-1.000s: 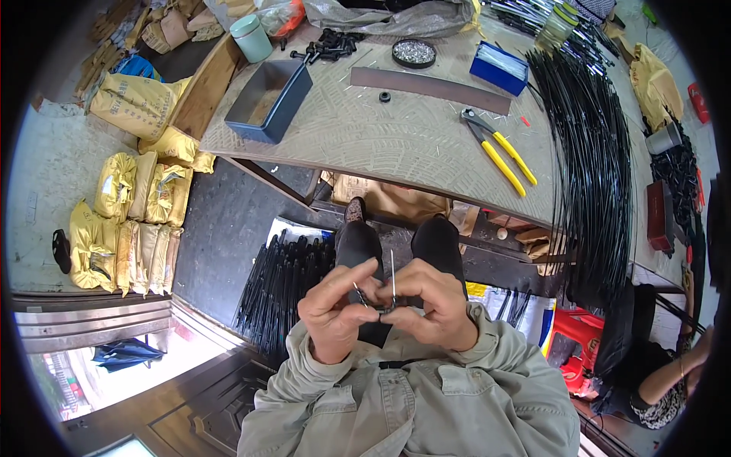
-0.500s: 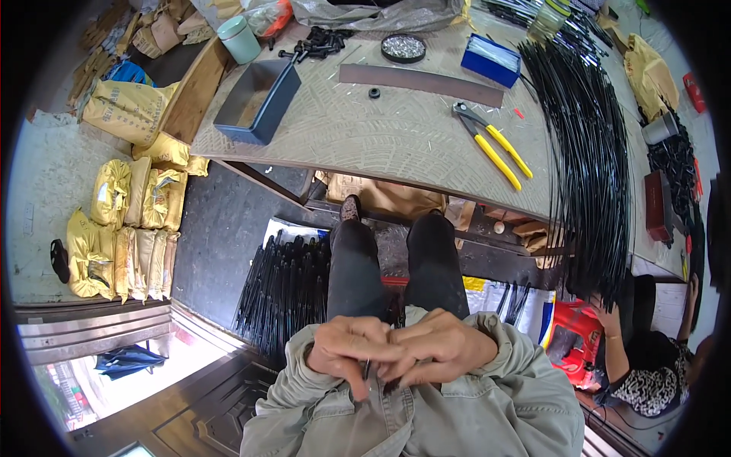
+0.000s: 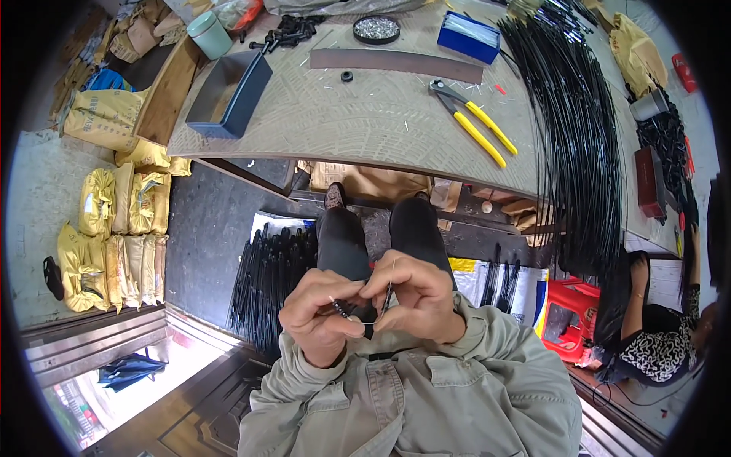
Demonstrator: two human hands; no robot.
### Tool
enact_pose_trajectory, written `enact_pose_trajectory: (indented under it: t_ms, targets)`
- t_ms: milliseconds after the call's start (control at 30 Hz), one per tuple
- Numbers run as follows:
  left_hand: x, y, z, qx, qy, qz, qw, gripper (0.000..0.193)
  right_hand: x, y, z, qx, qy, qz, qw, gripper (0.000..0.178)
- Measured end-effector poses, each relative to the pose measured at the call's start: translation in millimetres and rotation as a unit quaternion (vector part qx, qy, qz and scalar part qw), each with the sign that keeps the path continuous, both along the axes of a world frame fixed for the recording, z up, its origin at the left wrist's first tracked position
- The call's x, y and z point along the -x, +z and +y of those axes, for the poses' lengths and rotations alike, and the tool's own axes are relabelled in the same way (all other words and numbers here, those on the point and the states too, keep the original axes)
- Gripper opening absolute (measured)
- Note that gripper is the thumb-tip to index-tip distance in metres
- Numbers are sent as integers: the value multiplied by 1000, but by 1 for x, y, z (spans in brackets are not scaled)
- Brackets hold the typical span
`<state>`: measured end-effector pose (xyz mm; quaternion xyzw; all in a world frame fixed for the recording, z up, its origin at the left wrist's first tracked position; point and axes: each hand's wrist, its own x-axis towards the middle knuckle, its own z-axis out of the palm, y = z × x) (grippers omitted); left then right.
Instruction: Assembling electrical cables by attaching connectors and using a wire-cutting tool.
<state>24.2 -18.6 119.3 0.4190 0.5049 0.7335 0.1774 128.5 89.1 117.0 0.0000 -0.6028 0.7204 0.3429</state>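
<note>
Both hands are raised in front of my jacket, fingertips pinched close together. My left hand (image 3: 321, 314) is closed on a small dark beaded-looking piece (image 3: 340, 308) between thumb and forefinger. My right hand (image 3: 415, 298) pinches a slim dark strip (image 3: 386, 299), with a fine thread-like end poking up above the fingers. Between the thumbs a thin, shiny wire-like curve (image 3: 367, 324) bridges the two hands. The exact kind of these pieces is too small to make out. Yellow-handled cutting pliers (image 3: 474, 123) lie on the table, away from both hands.
On the worktable (image 3: 358, 137) are a grey-blue bin (image 3: 251, 95), a flat metal strip (image 3: 396, 64), a black dish (image 3: 376, 30) of small bits and a blue box (image 3: 468, 38). Long black strands (image 3: 582, 145) hang off its right side. A co-worker (image 3: 659, 343) sits at the right.
My hands have risen away from my jacket and opened out from their overlapped hold, so the small pieces between the fingers now show. The view has shifted slightly to the right.
</note>
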Motion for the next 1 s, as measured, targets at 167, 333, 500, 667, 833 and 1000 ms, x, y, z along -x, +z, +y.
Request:
enact_pose_trajectory:
  t_ms: [167, 333, 500, 667, 833, 1000]
  targets:
    - [-2, 0, -3, 36, 7, 35, 999, 37, 3, 0, -1, 107, 10, 0, 994, 44]
    - [-15, 11, -4, 118, 94, 210, 966, 36, 4, -5, -7, 81, -18, 7, 997, 42]
    - [-12, 15, 0, 108, 84, 233, 963, 41, 6, 0, -3, 59, -31, -10, 998, 39]
    - [0, 17, -2, 115, 36, 184, 976, 41, 16, 5, -3, 158, -14, -2, 987, 39]
    - [-2, 14, 3, 28, 73, 176, 981, 34, 18, 6, -6, 202, -18, 38, 978, 35]
    - [14, 14, 3, 74, -20, -66, 995, 27, 28, 25, 41, 104, 132, -94, 981, 20]
